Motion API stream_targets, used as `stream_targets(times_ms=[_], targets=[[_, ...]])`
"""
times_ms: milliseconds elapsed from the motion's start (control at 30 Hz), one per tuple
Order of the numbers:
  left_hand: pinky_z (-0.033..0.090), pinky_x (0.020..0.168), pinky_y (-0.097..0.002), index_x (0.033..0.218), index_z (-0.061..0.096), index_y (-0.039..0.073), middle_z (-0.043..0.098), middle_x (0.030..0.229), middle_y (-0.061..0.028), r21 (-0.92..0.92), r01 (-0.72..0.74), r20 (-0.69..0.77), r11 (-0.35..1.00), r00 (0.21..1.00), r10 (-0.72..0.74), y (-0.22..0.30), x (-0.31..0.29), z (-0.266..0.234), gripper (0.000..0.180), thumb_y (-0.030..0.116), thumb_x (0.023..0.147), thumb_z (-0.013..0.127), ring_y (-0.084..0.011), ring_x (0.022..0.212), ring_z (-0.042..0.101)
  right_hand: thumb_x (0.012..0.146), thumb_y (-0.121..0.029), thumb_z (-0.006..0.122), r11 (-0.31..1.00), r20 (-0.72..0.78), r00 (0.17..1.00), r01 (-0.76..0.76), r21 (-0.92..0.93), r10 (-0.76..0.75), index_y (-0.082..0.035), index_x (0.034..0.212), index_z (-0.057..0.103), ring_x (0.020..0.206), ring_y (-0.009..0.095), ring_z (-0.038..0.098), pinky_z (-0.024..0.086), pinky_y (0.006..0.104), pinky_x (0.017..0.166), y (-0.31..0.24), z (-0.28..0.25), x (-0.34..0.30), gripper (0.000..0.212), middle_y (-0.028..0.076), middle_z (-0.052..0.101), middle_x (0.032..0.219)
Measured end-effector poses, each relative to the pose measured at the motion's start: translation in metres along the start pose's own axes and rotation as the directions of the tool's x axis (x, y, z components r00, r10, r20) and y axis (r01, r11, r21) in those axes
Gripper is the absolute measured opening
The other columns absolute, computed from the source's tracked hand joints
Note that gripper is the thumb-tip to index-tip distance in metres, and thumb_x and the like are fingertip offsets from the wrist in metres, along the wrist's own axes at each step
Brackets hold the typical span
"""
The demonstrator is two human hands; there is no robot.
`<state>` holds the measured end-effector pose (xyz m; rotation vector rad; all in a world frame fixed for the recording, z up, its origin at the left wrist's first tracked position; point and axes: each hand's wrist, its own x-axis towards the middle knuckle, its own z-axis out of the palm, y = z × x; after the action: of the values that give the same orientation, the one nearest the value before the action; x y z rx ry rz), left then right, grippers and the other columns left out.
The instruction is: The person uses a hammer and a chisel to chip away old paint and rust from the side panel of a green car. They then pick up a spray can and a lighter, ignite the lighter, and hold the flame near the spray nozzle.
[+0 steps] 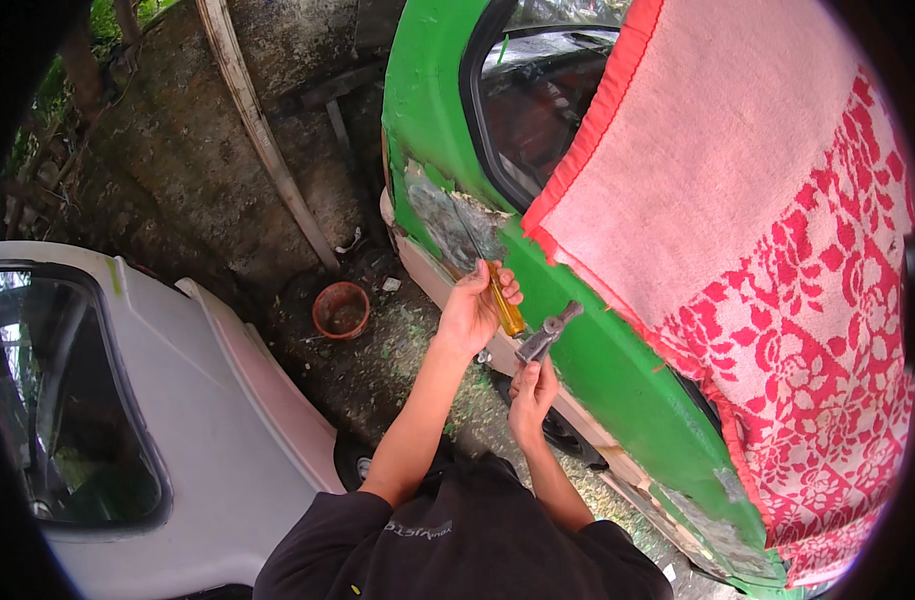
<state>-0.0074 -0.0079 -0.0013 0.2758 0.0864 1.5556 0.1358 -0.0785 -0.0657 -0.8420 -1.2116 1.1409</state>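
Note:
A screwdriver (507, 309) with a see-through yellow handle is gripped in my left hand (471, 312). Its thin shaft points up and away, toward a scraped, bare-metal patch (442, 215) on the green car (602, 345). Whether the tip touches the panel I cannot tell. My right hand (532, 398) is closed around a grey metal hammer (549, 332). The hammer's head lies just right of the screwdriver handle's butt end, and my fingers hide part of its handle.
A pink and red floral towel (717, 170) drapes over the green car at the right. Behind me to the left stands a grey car (212, 400). An orange-brown bucket (341, 310) sits on the littered ground. A long wooden plank (262, 125) lies farther off.

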Motion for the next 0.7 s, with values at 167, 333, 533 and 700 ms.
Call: stream_targets(times_ms=[167,333,533,700], targets=[[0.045,0.080,-0.0365,0.104,0.050,0.002,0.052,0.087,-0.0083,0.100,0.034,-0.101,0.994,0.995,-0.024,-0.001,-0.007,0.002,0.031,0.032,0.102,0.043,-0.0203,0.082,0.050,0.098,-0.033,0.057,0.991,0.003,0.999,0.050,-0.125,-0.050,-0.002,0.098,0.056,0.051,0.002,0.036,0.026,0.0191,0.045,-0.006,0.014,0.017,0.032,-0.008,0.043,0.063],[0.047,0.083,-0.0367,0.102,0.051,0.005,0.054,0.084,-0.0071,0.217,0.066,-0.171,0.974,0.985,-0.029,0.003,-0.015,0.004,0.039,0.043,0.101,0.042,-0.0215,0.085,0.053,0.094,-0.027,0.066,0.994,-0.018,0.999,0.041,-0.105,-0.043,-0.001,0.095,0.059,0.052,0.001,0.036,0.025,0.0198,0.046,-0.019,0.031,0.022,0.027,-0.008,0.047,0.065],[0.045,0.071,-0.0302,0.091,0.048,0.010,0.056,0.071,-0.0049,0.266,0.156,-0.217,0.951,0.971,-0.098,0.007,-0.017,0.007,0.043,0.049,0.102,0.035,-0.0186,0.074,0.055,0.093,-0.024,0.067,0.996,-0.056,0.998,0.021,-0.088,-0.026,-0.001,0.092,0.060,0.052,0.001,0.037,0.025,0.0198,0.046,-0.023,0.040,0.022,0.024,-0.008,0.047,0.064],[0.041,0.065,-0.0289,0.087,0.045,0.011,0.053,0.068,-0.0052,0.412,0.075,-0.149,0.908,0.989,-0.013,0.005,-0.014,0.005,0.041,0.047,0.103,0.034,-0.0164,0.066,0.051,0.099,-0.034,0.056,0.999,-0.042,0.999,-0.001,-0.049,-0.001,0.000,0.101,0.056,0.050,0.001,0.032,0.022,0.0190,0.044,-0.021,0.042,0.018,0.034,-0.008,0.041,0.062]])
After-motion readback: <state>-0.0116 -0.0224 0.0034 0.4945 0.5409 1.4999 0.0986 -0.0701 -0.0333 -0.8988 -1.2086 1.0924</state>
